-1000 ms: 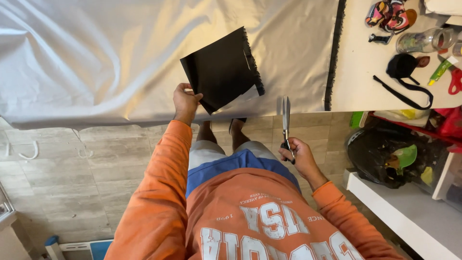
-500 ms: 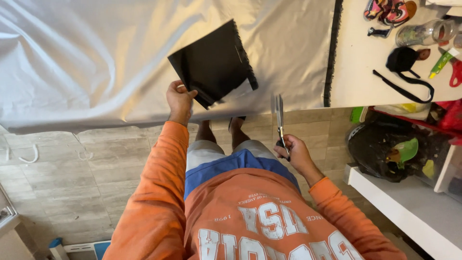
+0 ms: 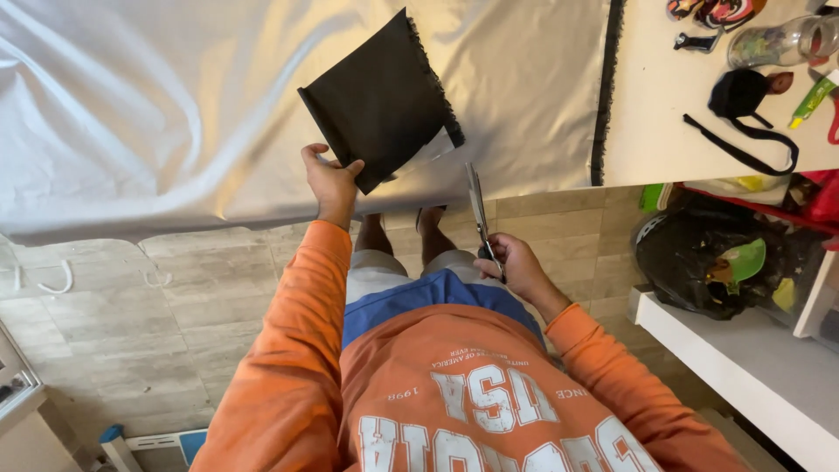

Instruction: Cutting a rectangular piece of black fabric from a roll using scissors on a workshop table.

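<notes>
Upper centre of frame: black fabric piece (image 3: 383, 99), folded, one edge frayed, pinched at its lower corner between thumb and fingers of left hand (image 3: 330, 177), lifted over pale silvery sheet (image 3: 175, 114) spread on table (image 3: 664, 131). Centre, just right of the fabric: scissors (image 3: 478, 210), blades closed and pointing up-frame, handles clasped in curled fingers of right hand (image 3: 514, 265), apart from the fabric. Upper right, on bare tabletop: black strap pouch (image 3: 743, 96), clear glass jar (image 3: 773, 44); lower right: white shelf (image 3: 743, 358), dark bag (image 3: 699, 262) behind it.
</notes>
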